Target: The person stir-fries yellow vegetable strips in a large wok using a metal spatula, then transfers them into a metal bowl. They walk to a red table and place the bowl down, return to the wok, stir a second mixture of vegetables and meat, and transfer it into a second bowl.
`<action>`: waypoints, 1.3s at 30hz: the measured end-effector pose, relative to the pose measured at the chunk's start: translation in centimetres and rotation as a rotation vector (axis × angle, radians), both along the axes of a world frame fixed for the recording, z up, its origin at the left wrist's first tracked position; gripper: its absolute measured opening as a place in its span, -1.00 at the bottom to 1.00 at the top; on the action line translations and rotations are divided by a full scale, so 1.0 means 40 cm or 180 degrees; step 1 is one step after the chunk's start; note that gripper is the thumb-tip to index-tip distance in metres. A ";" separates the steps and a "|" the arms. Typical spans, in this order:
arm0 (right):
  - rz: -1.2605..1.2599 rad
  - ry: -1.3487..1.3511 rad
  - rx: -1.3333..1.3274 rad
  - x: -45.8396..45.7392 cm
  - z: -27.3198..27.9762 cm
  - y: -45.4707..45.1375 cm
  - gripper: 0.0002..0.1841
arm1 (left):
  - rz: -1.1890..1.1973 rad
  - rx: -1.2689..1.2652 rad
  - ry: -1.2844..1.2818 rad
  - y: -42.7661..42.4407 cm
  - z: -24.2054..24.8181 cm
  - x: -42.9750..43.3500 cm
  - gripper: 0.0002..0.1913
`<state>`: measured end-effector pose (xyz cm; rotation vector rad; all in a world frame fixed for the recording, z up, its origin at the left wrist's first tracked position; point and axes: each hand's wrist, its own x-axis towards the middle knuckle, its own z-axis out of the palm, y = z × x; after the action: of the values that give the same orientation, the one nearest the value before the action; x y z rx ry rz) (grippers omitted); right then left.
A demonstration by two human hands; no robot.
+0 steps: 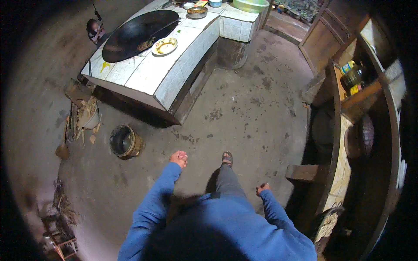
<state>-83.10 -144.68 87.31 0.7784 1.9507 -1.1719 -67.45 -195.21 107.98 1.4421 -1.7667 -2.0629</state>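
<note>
My left hand [179,159] hangs over the concrete floor with its fingers curled in, and nothing shows in it. The nearest thing to it is a worn bucket [135,143], standing apart on its left. My right hand [263,188] is low at my other side, fingers bent; a small pale spot shows by the fingertips, too small to name. Ahead stands a white-tiled stove counter [138,76]. A large black wok [130,36] is set into it. Beside the wok's rim lies a patterned plate [164,46] with brown sauce residue.
A metal bowl of food [197,12] and a green basin [250,5] sit at the counter's far end. Firewood [86,112] lies left. A person [95,32] is beyond the counter. Wooden shelving [362,94] with oil bottles [352,76] lines the right, near a wooden door [329,32].
</note>
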 end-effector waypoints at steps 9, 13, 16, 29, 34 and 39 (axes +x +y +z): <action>0.2503 0.1328 0.0390 -0.729 0.201 -0.432 -0.67 | -0.0080 -0.0051 0.0634 -0.093 0.054 -0.190 -0.84; 0.2691 0.2090 -0.0229 -0.871 0.310 -0.787 -0.80 | 0.0890 -0.0089 0.0614 -0.133 0.079 -0.250 -0.85; 0.2743 0.2234 -0.0894 -0.898 0.402 -1.024 -0.80 | 0.0996 0.0049 0.0468 -0.226 0.086 -0.327 -0.83; 0.1943 0.1723 -0.0946 -1.200 0.522 -1.244 -0.83 | 0.1676 0.0325 0.1382 -0.775 0.128 -0.812 -0.77; 0.2227 0.2003 -0.0916 -1.356 0.520 -1.350 -0.84 | 0.1816 0.0625 0.1423 -0.891 0.149 -0.909 -0.74; 0.2578 0.2181 -0.1698 -1.487 0.561 -1.629 -0.80 | 0.3167 0.0954 0.1293 -0.923 0.166 -0.991 -0.80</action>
<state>-142.58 -209.84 109.76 -0.7304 1.9725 -1.3967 -107.09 -232.13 114.61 1.3840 -0.4176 -1.8440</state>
